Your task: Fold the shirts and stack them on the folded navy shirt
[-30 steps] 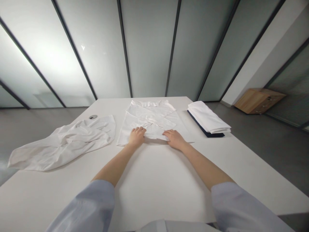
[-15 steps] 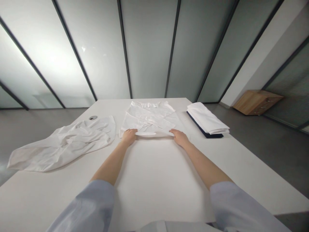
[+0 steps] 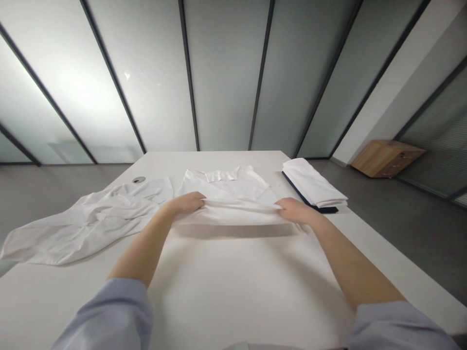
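Note:
A white shirt [image 3: 237, 192] lies in the middle of the white table [image 3: 241, 287], its collar toward the far edge. Its near edge is lifted and stretched between both hands, with a shadow under it. My left hand [image 3: 190, 201] is closed on the left part of this edge. On the right part, my right hand [image 3: 292, 210] grips the cloth, fingers pressed together. The fabric between them hangs in a shallow fold.
A crumpled white garment [image 3: 98, 218] lies on the left, partly over the table's edge. Folded white cloth [image 3: 312, 182] rests on a dark folded item [image 3: 328, 210] at the right. Beyond stands a wooden cabinet [image 3: 386, 158] on the floor.
Both hands have come up and moved farther apart, raising the near edge of the shirt. The collar end has slid toward me.

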Tool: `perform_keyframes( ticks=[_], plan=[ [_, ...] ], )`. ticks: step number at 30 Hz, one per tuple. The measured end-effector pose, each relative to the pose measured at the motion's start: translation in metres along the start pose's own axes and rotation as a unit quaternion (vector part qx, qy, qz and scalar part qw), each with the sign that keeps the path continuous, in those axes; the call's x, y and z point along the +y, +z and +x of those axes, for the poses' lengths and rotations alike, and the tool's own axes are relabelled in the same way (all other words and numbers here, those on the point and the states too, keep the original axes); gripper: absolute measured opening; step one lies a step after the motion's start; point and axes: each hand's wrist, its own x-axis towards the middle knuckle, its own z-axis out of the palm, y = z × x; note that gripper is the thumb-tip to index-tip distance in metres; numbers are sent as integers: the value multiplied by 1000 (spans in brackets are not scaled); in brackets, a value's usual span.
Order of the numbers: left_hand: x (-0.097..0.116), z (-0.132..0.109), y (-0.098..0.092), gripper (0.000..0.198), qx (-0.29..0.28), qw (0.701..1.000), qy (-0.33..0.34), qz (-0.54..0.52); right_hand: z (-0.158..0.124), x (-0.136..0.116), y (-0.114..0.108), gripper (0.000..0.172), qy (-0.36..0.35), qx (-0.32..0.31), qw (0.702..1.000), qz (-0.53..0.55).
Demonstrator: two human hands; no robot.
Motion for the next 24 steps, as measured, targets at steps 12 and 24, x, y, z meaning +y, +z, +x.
perform_keyframes(
  ticks=[12, 24],
  plan=[
    [-17, 55, 36, 35, 145, 961, -213, 103, 127, -13, 25, 38, 75, 136, 987, -47],
    [-11, 27, 63, 32, 95, 974, -156, 136, 50, 4, 58, 30, 75, 85, 988, -107]
  ],
)
